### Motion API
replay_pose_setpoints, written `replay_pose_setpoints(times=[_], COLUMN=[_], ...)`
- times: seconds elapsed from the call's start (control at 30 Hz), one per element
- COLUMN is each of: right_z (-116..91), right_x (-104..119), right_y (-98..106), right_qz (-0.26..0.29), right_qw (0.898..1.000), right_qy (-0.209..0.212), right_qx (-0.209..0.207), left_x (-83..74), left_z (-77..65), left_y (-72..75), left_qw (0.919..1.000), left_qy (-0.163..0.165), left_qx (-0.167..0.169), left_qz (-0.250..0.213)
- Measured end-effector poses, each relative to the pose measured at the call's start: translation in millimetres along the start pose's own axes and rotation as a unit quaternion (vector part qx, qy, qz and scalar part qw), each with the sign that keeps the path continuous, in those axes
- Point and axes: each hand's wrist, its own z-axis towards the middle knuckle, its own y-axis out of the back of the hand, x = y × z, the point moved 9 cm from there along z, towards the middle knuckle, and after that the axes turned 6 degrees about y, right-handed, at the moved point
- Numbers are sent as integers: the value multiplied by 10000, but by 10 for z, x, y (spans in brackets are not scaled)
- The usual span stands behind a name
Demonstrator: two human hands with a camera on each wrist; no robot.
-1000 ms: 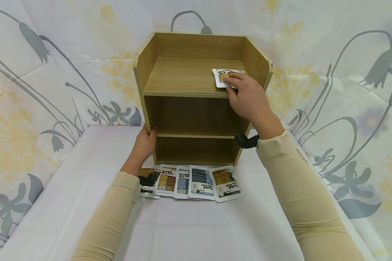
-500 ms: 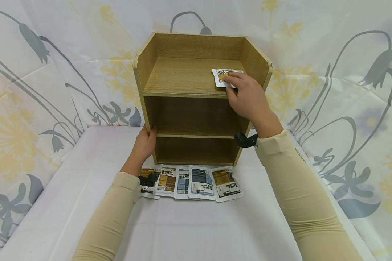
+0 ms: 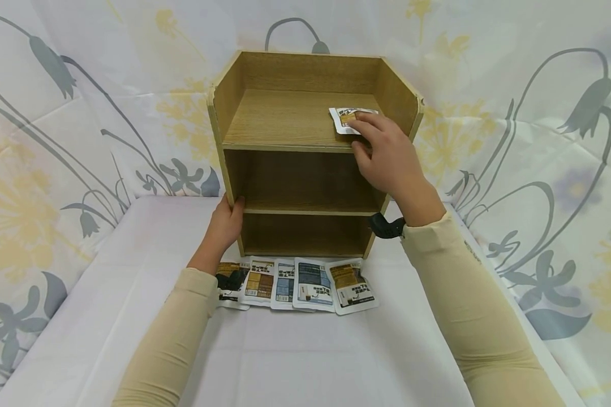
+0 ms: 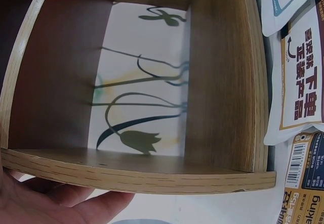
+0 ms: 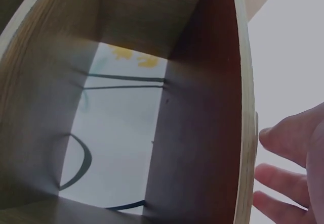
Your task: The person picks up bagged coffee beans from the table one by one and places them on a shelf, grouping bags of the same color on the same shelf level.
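A small three-tier wooden shelf (image 3: 305, 148) stands at the centre of the head view. My left hand (image 3: 227, 224) grips its left side panel, thumb at the front edge and fingers along the outside. In the left wrist view those fingers (image 4: 104, 206) lie against the panel's outer face. A white pouch (image 3: 344, 120) with a gold and black print lies at the right of the top tier. My right hand (image 3: 389, 152) rests its fingertips on this pouch, partly covering it, and the thumb stands apart near the tier's front edge.
Several printed pouches (image 3: 314, 284) lie overlapping in a row on the white-covered table (image 3: 305, 356), right below the shelf's front. The leftmost is partly behind the left wrist. Floral-patterned cloth (image 3: 81, 113) hangs behind and at both sides.
My right thumb has drawn slightly away from the pouch, and the right wrist has shifted a little down and right. The left hand, shelf and table pouches stay as they were.
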Motion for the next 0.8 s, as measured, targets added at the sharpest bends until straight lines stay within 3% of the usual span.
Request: replay_pose_setpoints(times=[0.57, 0.8], right_z=[-351, -513], right_x=[203, 230], right_y=[129, 139], right_qz=[131, 120], right_qw=[9888, 9868], right_qy=[914, 993], right_qx=[-1171, -1276], left_x=[18, 29], left_z=[-8, 3], left_y=[9, 3], left_qw=[10000, 10000], left_qy=[37, 67], left_qx=[-17, -9], left_qz=[7, 11])
